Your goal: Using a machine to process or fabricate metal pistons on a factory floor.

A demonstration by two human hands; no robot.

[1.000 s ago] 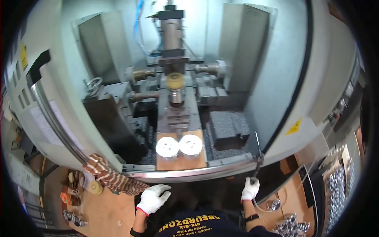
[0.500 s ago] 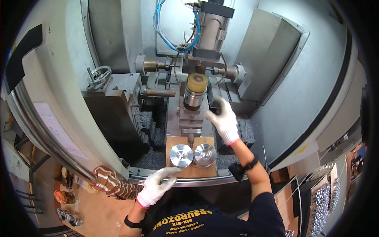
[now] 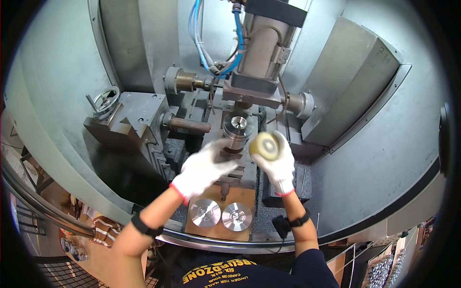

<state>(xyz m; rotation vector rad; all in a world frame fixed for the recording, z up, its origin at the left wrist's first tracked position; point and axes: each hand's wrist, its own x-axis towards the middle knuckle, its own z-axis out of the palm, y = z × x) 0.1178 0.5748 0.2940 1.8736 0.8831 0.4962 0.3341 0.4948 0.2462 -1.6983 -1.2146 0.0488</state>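
Observation:
My right hand (image 3: pixel 280 167), in a white knit glove, grips a short yellow cylinder (image 3: pixel 264 147) with a dark round centre. It is held up just right of a shiny piston-like metal part (image 3: pixel 238 127), whose hollowed top now shows. That part stands upright on the machine's central fixture. On its near left side is my left hand (image 3: pixel 201 169), gloved too and slightly blurred, fingers apart and holding nothing; whether it touches the metal part I cannot tell. Two similar round metal parts, a left one (image 3: pixel 205 212) and a right one (image 3: pixel 236 217), lie on a brown board (image 3: pixel 196 229) near the front.
Above the fixture hangs a pneumatic cylinder (image 3: pixel 263 45) with blue hoses (image 3: pixel 238 43). A spindle (image 3: pixel 189 126) juts in from the left, near a handwheel (image 3: pixel 106 102). The machine's curved metal front edge (image 3: pixel 206 243) runs below my forearms.
The yellow cylinder has come off the metal part into my right hand. My left hand has moved forward from the front edge toward the fixture. The view has shifted.

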